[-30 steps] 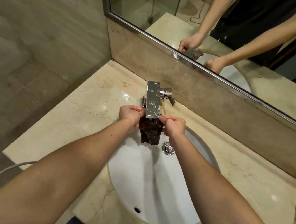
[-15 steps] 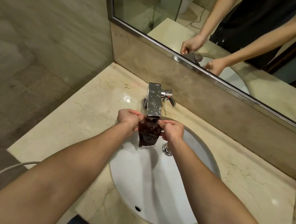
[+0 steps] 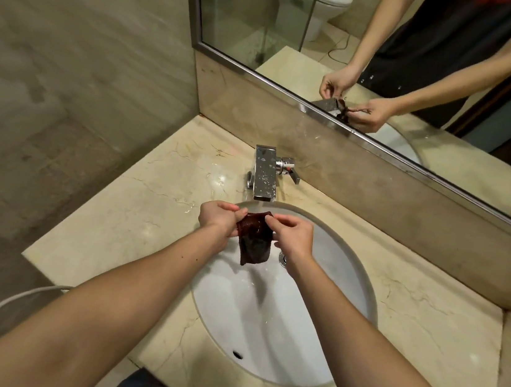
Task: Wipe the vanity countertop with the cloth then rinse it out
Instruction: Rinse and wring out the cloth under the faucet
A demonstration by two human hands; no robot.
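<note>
Marble countertop (image 3: 133, 222) surrounds the white sink (image 3: 263, 324); over its back edge, below the faucet (image 3: 264, 175), left hand (image 3: 217, 217) and right hand (image 3: 294, 235) pinch the dark cloth (image 3: 254, 242) (hanging wet) by its top corners.

Warm, dim overhead light glares off the wet countertop (image 3: 220, 179) (wide-angle bending at edges), focus mostly sharp.

Cloth (image 3: 254, 242) between both hands over the sink (image 3: 308, 346), faucet (image 3: 265, 175) just behind, mirror (image 3: 396, 49) beyond.
</note>
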